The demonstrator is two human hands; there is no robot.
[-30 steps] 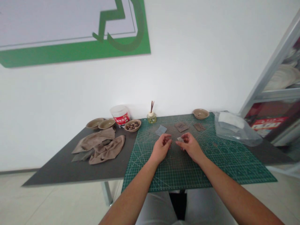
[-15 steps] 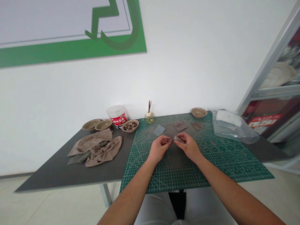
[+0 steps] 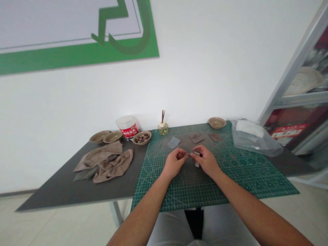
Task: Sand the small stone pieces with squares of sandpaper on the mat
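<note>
Over the green cutting mat (image 3: 179, 198), my two hands almost meet at the fingertips. My left hand (image 3: 174, 162) pinches a small dark piece, too small and covered to name. Between thumb and fingers, my right hand (image 3: 207, 162) grips a small pale grey strip (image 3: 197, 164) that looks like folded sandpaper. Its lower end shows below the thumb. Just beyond the hands lie a thin grey square sheet (image 3: 174, 142) and two brown sandpaper-like squares, a larger one (image 3: 196, 137) and a smaller one (image 3: 215, 137).
To the left are a bowl of small brown pieces (image 3: 142, 138), two shallow bowls (image 3: 112, 137), a plastic tub (image 3: 127, 128) and crumpled brown cloths (image 3: 112, 167). A reed diffuser (image 3: 163, 128) stands near the wall. On the right are another bowl (image 3: 217, 123) and a clear plastic bag (image 3: 256, 140).
The grey strip in my right hand has turned from lying along the fingers to pointing down below the thumb. Both hands stay in nearly the same place.
</note>
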